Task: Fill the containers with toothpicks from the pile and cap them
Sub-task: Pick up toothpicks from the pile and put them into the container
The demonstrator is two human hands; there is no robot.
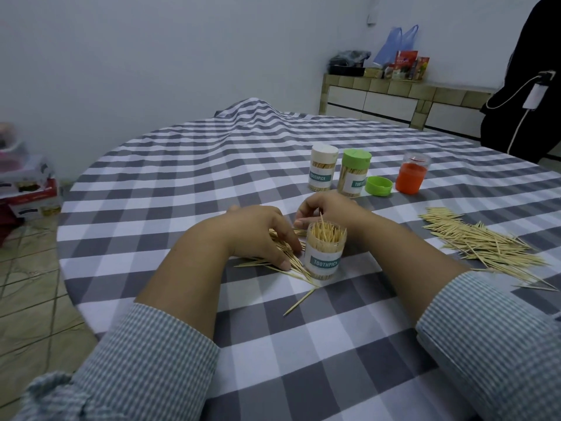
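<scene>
An uncapped clear container (pixel 324 256) labelled TOOTHPICK stands in front of me, packed with upright toothpicks. Just left of it lies a small bunch of toothpicks (pixel 291 262). My left hand (pixel 258 235) is curled over that bunch, thumb and fingers closing on it. My right hand (pixel 329 208) sits behind the container, its loosely curled fingertips at the far ends of the bunch. The big toothpick pile (pixel 485 246) spreads out on the right. Farther back stand a white-capped container (pixel 323 170), a green-capped container (pixel 353 176) and a loose green cap (pixel 379 186).
A clear container with an orange cap (pixel 411 174) stands beside the green cap. One stray toothpick (pixel 300 302) lies near me on the checked tablecloth (pixel 303 344). A person in black (pixel 525 92) stands at the far right. Boxes (pixel 27 189) sit on the floor at left.
</scene>
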